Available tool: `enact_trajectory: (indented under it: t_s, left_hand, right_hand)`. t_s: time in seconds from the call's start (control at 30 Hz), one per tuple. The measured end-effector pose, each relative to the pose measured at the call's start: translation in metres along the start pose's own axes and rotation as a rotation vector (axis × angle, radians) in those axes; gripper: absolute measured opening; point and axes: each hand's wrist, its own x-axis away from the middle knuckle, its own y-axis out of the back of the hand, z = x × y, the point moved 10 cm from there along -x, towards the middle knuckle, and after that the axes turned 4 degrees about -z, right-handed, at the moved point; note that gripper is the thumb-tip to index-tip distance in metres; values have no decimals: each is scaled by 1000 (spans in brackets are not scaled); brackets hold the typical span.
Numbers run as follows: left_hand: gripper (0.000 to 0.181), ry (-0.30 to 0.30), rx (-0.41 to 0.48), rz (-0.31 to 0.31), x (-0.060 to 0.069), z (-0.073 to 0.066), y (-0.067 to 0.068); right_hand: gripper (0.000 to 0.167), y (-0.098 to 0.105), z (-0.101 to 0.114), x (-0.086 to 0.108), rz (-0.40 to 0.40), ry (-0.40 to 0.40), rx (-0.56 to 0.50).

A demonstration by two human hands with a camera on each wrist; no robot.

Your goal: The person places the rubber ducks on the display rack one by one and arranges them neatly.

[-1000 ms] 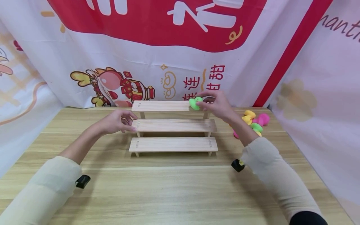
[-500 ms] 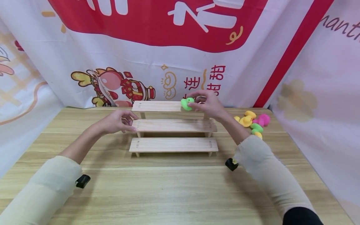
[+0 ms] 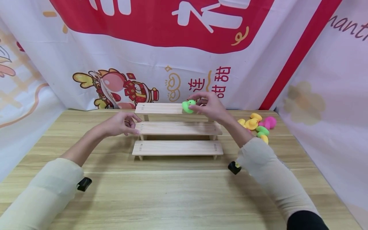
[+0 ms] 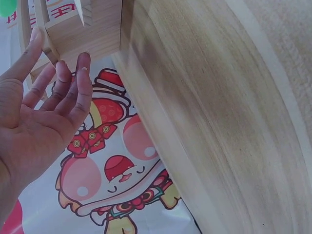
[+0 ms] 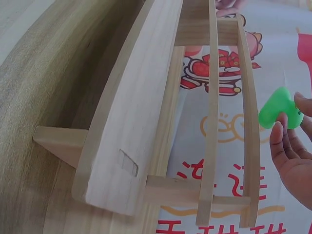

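In the head view, a three-tier wooden display stand stands on the table. My right hand pinches a green rubber duck at the top shelf, right of its middle. In the right wrist view the duck sits between thumb and fingers, its underside at the shelf's surface; whether it bears on the shelf I cannot tell. My left hand is at the stand's left end, thumb touching the middle shelf. The left wrist view shows that hand's fingers loosely bent, gripping nothing.
Several rubber ducks, among them a yellow duck and a pink duck, lie in a pile on the table right of the stand. A printed cloth hangs close behind the stand.
My right hand has moved left along the top shelf with the green duck, more slowly in the last half second. The left hand has stayed at the stand's left end.
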Motion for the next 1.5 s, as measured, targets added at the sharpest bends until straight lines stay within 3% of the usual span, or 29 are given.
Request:
enact_trajectory:
  t_s: [0.47, 1.17, 1.5]
  left_hand:
    - [47, -15, -43, 7, 0, 1, 2]
    - [48, -42, 35, -2, 1, -4, 1]
    - [48, -14, 50, -3, 0, -4, -1]
  right_hand:
    - [29, -15, 5, -6, 19, 16, 19]
    - [32, -44, 15, -24, 28, 21, 9]
    - [35, -59, 21, -31, 41, 44, 18]
